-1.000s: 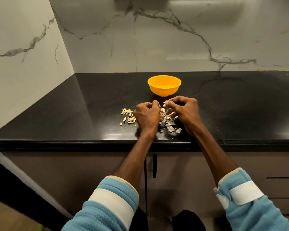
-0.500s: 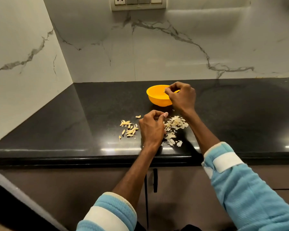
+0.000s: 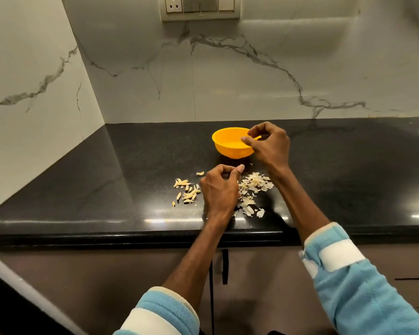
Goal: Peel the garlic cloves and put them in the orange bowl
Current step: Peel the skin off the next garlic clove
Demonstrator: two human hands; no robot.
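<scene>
Garlic cloves [image 3: 188,191]: small heap, apparently unpeeled, on counter [image 3: 131,165] just left of left hand [image 3: 219,189]; papery peels [image 3: 254,184] to its right. Orange bowl [image 3: 228,146] behind, contents washed out. Right hand [image 3: 270,147] over bowl rim, fingers curled, thumb and forefinger slightly parted; no clove discernible between them. Left fingers curled, thumb on forefinger; contents hidden. Judged light, firm, slippery once skinned: pinch at the ends.
</scene>
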